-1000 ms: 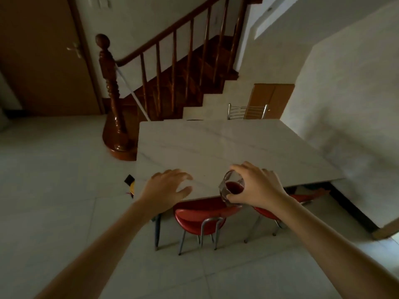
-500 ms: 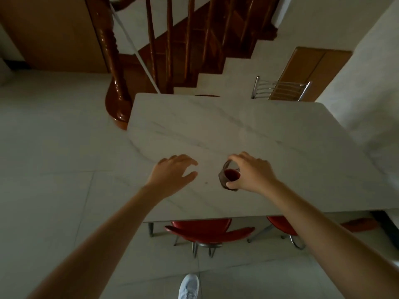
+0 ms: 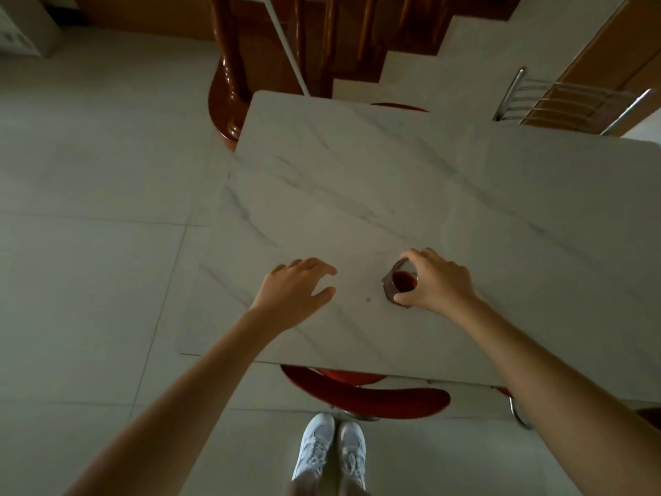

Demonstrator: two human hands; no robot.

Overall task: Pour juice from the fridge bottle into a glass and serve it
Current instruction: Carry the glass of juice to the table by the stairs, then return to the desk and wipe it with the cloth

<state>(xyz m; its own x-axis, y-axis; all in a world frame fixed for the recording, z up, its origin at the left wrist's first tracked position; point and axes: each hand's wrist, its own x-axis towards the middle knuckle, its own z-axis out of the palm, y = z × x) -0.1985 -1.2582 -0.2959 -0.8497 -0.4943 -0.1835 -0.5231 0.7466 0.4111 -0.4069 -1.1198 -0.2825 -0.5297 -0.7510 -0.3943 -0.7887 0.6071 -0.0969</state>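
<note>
A short glass [image 3: 401, 283] holding dark red juice is over the near part of the white marble table [image 3: 375, 195]. My right hand [image 3: 434, 281] is wrapped around its right side, fingers over the rim. I cannot tell whether the glass base touches the tabletop. My left hand [image 3: 298, 291] hovers over the table to the left of the glass, palm down, fingers spread, holding nothing. No juice bottle is in view.
Red chairs [image 3: 365, 392] are tucked under the table's near edge, right in front of my white shoes [image 3: 331, 451]. A metal chair back [image 3: 568, 98] stands at the far right. A wooden stair post and staircase [image 3: 232, 73] rise beyond the table's far left corner.
I have stepped up to the table; the view has tilted down and my shoes now show. The glass in my right hand has travelled from beyond the table's edge to over its near part.
</note>
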